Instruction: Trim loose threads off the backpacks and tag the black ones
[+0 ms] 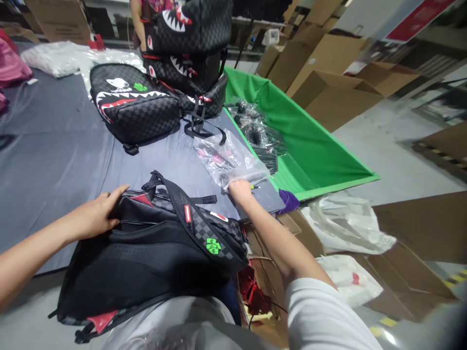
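A black checkered backpack (pixel 153 257) lies at the table's near edge against my body, its plain black back panel up. One strap (pixel 193 218), with a red label and green money print, crosses it. My left hand (pixel 100 214) grips its upper left edge, thumb and fingers apart around the fabric. My right hand (pixel 241 190) reaches past the backpack to a clear plastic bag (pixel 229 158) with pink bits inside. That hand is closed at the bag's near edge, its fingertips hidden. A small yellow-green item (pixel 254 187) shows beside it.
A shark-mouth backpack (pixel 142 114) lies farther back beside a stack of similar backpacks (pixel 189 53). Right of the table, a green bin (pixel 310 141) holds several plastic-wrapped items. Cardboard boxes (pixel 335 63) and white bags (pixel 346 223) stand around. Another person's arm (pixel 136 24) is behind the stack.
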`<act>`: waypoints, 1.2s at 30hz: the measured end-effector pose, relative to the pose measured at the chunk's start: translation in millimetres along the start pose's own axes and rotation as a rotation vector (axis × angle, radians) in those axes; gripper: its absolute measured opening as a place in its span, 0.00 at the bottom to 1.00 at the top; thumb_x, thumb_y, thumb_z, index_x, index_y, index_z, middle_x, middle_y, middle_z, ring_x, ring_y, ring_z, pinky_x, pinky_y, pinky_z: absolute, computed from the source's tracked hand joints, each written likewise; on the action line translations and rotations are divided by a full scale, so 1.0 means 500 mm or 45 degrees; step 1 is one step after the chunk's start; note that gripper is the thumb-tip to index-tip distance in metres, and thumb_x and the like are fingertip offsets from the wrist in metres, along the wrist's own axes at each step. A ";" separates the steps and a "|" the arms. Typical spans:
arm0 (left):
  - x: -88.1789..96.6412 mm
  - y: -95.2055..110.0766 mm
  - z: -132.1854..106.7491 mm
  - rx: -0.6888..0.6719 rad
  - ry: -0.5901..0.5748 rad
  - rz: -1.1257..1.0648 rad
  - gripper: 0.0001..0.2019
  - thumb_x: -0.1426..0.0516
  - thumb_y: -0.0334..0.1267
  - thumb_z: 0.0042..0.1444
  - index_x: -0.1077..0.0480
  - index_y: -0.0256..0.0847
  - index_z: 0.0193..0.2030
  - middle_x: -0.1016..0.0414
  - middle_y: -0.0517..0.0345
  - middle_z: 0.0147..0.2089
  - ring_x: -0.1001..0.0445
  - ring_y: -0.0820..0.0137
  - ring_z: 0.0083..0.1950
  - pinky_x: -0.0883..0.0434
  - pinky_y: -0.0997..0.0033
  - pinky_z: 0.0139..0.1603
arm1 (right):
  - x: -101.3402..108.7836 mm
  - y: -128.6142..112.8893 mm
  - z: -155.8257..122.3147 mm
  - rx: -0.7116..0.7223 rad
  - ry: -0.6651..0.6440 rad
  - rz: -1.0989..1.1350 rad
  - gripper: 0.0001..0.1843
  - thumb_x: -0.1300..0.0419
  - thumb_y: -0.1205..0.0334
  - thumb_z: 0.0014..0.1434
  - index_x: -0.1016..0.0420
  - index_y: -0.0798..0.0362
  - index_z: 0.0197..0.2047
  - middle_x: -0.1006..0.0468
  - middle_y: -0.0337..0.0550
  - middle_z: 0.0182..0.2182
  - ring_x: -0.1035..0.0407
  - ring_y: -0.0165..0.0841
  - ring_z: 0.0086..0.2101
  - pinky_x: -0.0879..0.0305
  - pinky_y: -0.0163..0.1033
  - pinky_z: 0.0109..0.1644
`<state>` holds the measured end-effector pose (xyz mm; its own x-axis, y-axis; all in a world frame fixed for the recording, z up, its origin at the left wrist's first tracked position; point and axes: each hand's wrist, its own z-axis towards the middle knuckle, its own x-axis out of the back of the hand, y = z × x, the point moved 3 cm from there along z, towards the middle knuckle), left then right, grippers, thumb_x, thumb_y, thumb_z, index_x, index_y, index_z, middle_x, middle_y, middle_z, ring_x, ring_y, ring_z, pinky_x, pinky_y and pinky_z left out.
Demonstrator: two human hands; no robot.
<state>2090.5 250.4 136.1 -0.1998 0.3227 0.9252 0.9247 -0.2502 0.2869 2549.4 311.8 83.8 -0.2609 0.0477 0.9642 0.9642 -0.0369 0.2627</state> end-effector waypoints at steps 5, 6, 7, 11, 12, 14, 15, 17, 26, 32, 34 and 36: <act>0.002 0.004 0.002 -0.002 -0.069 0.000 0.47 0.45 0.44 0.50 0.64 0.52 0.74 0.33 0.47 0.52 0.24 0.54 0.47 0.29 0.59 0.47 | 0.002 0.002 -0.030 0.005 0.045 -0.009 0.17 0.50 0.70 0.64 0.24 0.61 0.50 0.22 0.61 0.45 0.30 0.44 0.49 0.38 0.39 0.45; 0.003 0.004 0.002 0.002 -0.070 -0.002 0.47 0.44 0.44 0.50 0.63 0.52 0.74 0.33 0.47 0.52 0.24 0.54 0.46 0.29 0.59 0.47 | 0.005 0.009 -0.036 0.003 0.039 0.004 0.16 0.49 0.68 0.64 0.23 0.58 0.50 0.21 0.57 0.46 0.30 0.42 0.48 0.38 0.37 0.44; 0.003 0.005 0.002 0.007 -0.072 -0.003 0.47 0.44 0.44 0.50 0.63 0.52 0.74 0.32 0.47 0.52 0.24 0.54 0.46 0.29 0.59 0.47 | 0.010 0.017 -0.044 -0.002 0.045 0.028 0.16 0.48 0.67 0.64 0.23 0.55 0.50 0.21 0.54 0.46 0.30 0.40 0.48 0.38 0.36 0.44; 0.006 0.009 0.001 0.011 -0.078 -0.003 0.47 0.44 0.44 0.50 0.63 0.51 0.74 0.32 0.46 0.52 0.24 0.53 0.47 0.29 0.58 0.47 | 0.055 0.060 -0.100 -0.148 0.238 0.100 0.15 0.47 0.68 0.62 0.22 0.54 0.47 0.23 0.51 0.50 0.32 0.41 0.50 0.37 0.36 0.45; 0.007 0.010 0.000 0.012 -0.077 -0.007 0.47 0.44 0.44 0.50 0.62 0.50 0.74 0.32 0.46 0.52 0.24 0.53 0.48 0.29 0.59 0.47 | 0.070 0.069 -0.121 -0.230 0.288 0.124 0.14 0.46 0.69 0.61 0.21 0.55 0.45 0.23 0.53 0.49 0.32 0.42 0.50 0.37 0.37 0.45; 0.009 0.013 0.000 0.023 -0.073 -0.010 0.47 0.44 0.44 0.50 0.61 0.50 0.74 0.31 0.46 0.52 0.25 0.52 0.49 0.29 0.59 0.48 | 0.101 0.078 -0.165 -0.389 0.326 0.325 0.13 0.46 0.67 0.60 0.20 0.56 0.42 0.21 0.55 0.43 0.28 0.42 0.44 0.36 0.39 0.42; 0.010 0.015 0.000 0.032 -0.072 -0.002 0.47 0.43 0.44 0.50 0.61 0.50 0.74 0.31 0.46 0.52 0.25 0.52 0.49 0.29 0.59 0.48 | 0.117 0.075 -0.186 -0.424 0.312 0.537 0.12 0.44 0.65 0.60 0.21 0.56 0.42 0.20 0.54 0.39 0.27 0.41 0.40 0.35 0.38 0.39; 0.012 0.024 -0.002 0.069 -0.073 0.038 0.47 0.43 0.44 0.50 0.62 0.50 0.75 0.31 0.44 0.54 0.25 0.50 0.50 0.29 0.58 0.47 | 0.151 0.046 -0.221 -0.357 0.255 1.069 0.13 0.39 0.57 0.57 0.22 0.56 0.42 0.20 0.48 0.31 0.27 0.36 0.29 0.35 0.37 0.33; 0.021 0.071 -0.025 0.152 0.017 0.029 0.54 0.35 0.46 0.47 0.63 0.49 0.75 0.34 0.37 0.62 0.28 0.45 0.57 0.30 0.55 0.52 | 0.298 -0.313 -0.267 0.529 0.235 1.444 0.11 0.41 0.56 0.57 0.21 0.53 0.35 0.20 0.42 0.30 0.28 0.32 0.31 0.35 0.35 0.36; -0.043 -0.002 -0.141 0.022 0.445 -0.591 0.38 0.50 0.54 0.63 0.58 0.41 0.74 0.38 0.42 0.68 0.36 0.54 0.67 0.38 0.53 0.66 | 0.298 -0.433 -0.259 0.750 0.051 0.828 0.12 0.43 0.66 0.60 0.20 0.48 0.43 0.18 0.40 0.32 0.25 0.33 0.31 0.39 0.33 0.35; -0.085 -0.019 -0.180 0.061 0.465 -0.694 0.41 0.46 0.56 0.59 0.55 0.42 0.73 0.38 0.43 0.68 0.35 0.54 0.67 0.37 0.53 0.66 | 0.294 -0.447 -0.254 0.797 -0.064 0.593 0.13 0.42 0.67 0.59 0.20 0.46 0.44 0.18 0.41 0.33 0.24 0.35 0.33 0.40 0.33 0.35; -0.119 -0.025 -0.203 0.076 0.504 -0.738 0.41 0.41 0.55 0.55 0.51 0.43 0.71 0.36 0.47 0.67 0.33 0.55 0.65 0.35 0.55 0.65 | 0.293 -0.464 -0.252 0.876 -0.140 0.407 0.14 0.42 0.68 0.59 0.20 0.46 0.44 0.17 0.42 0.34 0.23 0.37 0.36 0.40 0.34 0.35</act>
<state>2057.8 141.8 102.6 -0.7579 0.0299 0.6517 0.6477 -0.0842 0.7572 2281.6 201.8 168.6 0.0074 0.2398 0.9708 0.8139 0.5625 -0.1452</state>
